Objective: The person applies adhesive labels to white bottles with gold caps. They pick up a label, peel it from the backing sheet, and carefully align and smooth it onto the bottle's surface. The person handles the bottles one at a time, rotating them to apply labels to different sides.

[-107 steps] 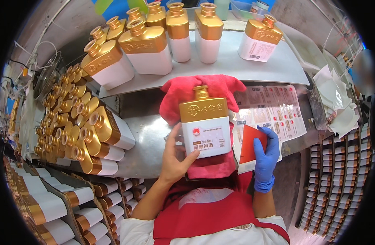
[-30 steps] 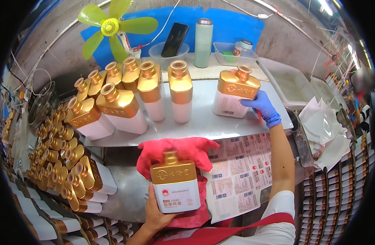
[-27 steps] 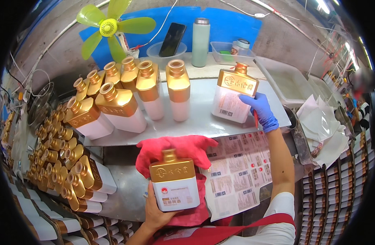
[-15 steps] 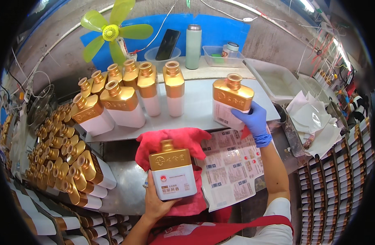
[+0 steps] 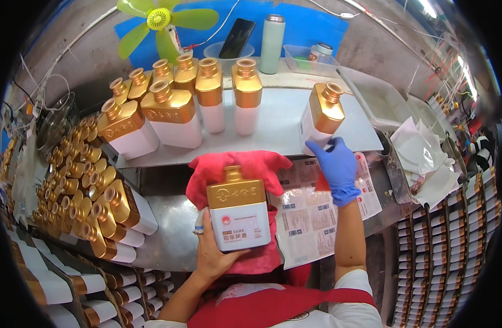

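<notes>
Gold and white: the labelled bottle [image 5: 239, 218] is leaning back on a bunched red cloth [image 5: 270, 164], shoulder embossed, printed front turned up towards the person. The left hand [image 5: 215, 249], bare, is gripping it low, fingers wrapping its left side, thumb reaching along the bottom edge. The cloth is lying on a metal tabletop [image 5: 166, 218]

Blue glove on the right hand [image 5: 328, 148]. It is reaching over to a second bottle [image 5: 323, 112], which is standing upright on a raised grey board [image 5: 283, 131], narrow side turned forward. Thumb and forefinger are spreading a little apart at its base; from where I am standing I cannot tell whether they are pinching it or only touching. A red card [image 5: 320, 183] is showing beside the palm, partly hidden by the glove

Below that wrist a sheet of labels [image 5: 308, 235] is lying just right of the cloth. Eight more gold-topped bottles [image 5: 177, 112] are standing at the board's left end, a dense batch [image 5: 122, 202] crowding the left side lower down. Behind: a green fan [image 5: 159, 19], a dark phone [image 5: 237, 38] propped in a clear bowl, a pale green flask [image 5: 272, 44]. White papers [image 5: 420, 156] are heaping up on the far right
</notes>
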The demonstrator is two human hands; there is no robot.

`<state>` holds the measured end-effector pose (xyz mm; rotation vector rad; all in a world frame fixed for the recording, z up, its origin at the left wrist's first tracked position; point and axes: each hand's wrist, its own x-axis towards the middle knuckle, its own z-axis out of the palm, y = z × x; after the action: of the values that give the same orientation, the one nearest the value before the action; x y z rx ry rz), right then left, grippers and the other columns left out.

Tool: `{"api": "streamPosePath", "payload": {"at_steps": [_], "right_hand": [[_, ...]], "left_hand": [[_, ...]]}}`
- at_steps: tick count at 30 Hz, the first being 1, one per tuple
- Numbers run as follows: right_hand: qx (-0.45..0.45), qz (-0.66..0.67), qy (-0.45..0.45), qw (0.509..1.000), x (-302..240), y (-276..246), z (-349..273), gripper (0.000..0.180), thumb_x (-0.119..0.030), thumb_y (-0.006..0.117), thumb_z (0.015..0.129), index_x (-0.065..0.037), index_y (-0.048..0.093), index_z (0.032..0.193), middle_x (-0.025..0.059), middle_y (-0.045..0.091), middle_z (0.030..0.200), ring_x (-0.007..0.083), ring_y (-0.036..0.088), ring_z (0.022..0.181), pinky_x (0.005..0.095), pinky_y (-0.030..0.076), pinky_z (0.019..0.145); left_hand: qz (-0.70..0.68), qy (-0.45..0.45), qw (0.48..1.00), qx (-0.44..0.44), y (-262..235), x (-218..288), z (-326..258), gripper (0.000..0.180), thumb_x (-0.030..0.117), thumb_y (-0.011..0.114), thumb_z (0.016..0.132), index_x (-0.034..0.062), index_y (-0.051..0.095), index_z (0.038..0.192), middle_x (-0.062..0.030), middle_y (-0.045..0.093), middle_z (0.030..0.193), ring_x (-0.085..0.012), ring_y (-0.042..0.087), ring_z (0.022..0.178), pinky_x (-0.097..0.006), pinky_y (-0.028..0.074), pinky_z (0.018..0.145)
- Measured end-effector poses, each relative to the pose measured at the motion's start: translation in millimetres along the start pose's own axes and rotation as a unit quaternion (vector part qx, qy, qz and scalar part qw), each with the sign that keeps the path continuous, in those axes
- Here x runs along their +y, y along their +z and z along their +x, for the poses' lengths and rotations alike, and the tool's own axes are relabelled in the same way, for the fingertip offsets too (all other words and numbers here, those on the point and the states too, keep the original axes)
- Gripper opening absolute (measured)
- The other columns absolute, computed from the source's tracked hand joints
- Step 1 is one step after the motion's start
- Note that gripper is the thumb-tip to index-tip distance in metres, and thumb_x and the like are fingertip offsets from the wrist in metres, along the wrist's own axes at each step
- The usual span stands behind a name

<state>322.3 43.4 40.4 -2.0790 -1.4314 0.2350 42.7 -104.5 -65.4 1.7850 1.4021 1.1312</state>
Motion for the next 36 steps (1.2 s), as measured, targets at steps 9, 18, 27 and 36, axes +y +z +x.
{"api": "streamPosePath", "payload": {"at_steps": [9, 18, 27, 36], "right_hand": [[-0.168, 0.293, -0.148, 0.93, 74.8, -39.0, 106.0, 0.08, -0.016, 0.072, 0.071, -0.01, 0.037, 0.143, 0.008, 0.053, 0.128, 0.0035, 0.049, 0.061, 0.0185, 0.039, 0.056], [-0.352, 0.351, -0.085, 0.864, 67.7, 17.1, 163.6, 0.051, -0.019, 0.062, 0.086, -0.008, 0.044, 0.133, 0.0067, 0.054, 0.127, 0.0164, 0.052, 0.115, 0.0329, 0.042, 0.098], [-0.295, 0.227, -0.18, 0.911, 61.6, 9.8, 124.8, 0.061, -0.001, 0.08, 0.057, -0.003, 0.057, 0.113, 0.0045, 0.065, 0.104, 0.0146, 0.061, 0.093, 0.0303, 0.05, 0.084], [-0.245, 0.396, -0.023, 0.885, 47.6, -6.7, 54.2, 0.049, -0.023, 0.073, 0.077, 0.007, 0.059, 0.113, 0.0106, 0.066, 0.099, 0.0151, 0.064, 0.084, 0.0278, 0.052, 0.074]], "left_hand": [[0.132, 0.061, 0.989, 0.034, 10.3, 10.7, 9.6, 0.12, 0.028, 0.088, 0.059, -0.0101, 0.009, 0.142, -0.0278, 0.03, 0.139, -0.0435, 0.03, 0.129, -0.047, 0.023, 0.108], [0.129, 0.047, 0.991, 0.001, 8.0, 3.6, 7.8, 0.114, 0.026, 0.081, 0.067, -0.0118, 0.002, 0.141, -0.0318, 0.039, 0.133, -0.0464, 0.049, 0.114, -0.048, 0.042, 0.092], [0.059, 0.008, 0.998, 0.015, 7.4, 11.1, 10.9, 0.125, 0.029, 0.087, 0.061, -0.0097, 0.001, 0.142, -0.0263, 0.037, 0.136, -0.04, 0.039, 0.126, -0.046, 0.026, 0.106], [0.095, 0.016, 0.995, 0.022, 8.1, 18.1, 1.3, 0.13, 0.028, 0.09, 0.055, -0.0081, 0.002, 0.143, -0.0278, 0.027, 0.141, -0.0402, 0.031, 0.13, -0.045, 0.024, 0.108]]}}
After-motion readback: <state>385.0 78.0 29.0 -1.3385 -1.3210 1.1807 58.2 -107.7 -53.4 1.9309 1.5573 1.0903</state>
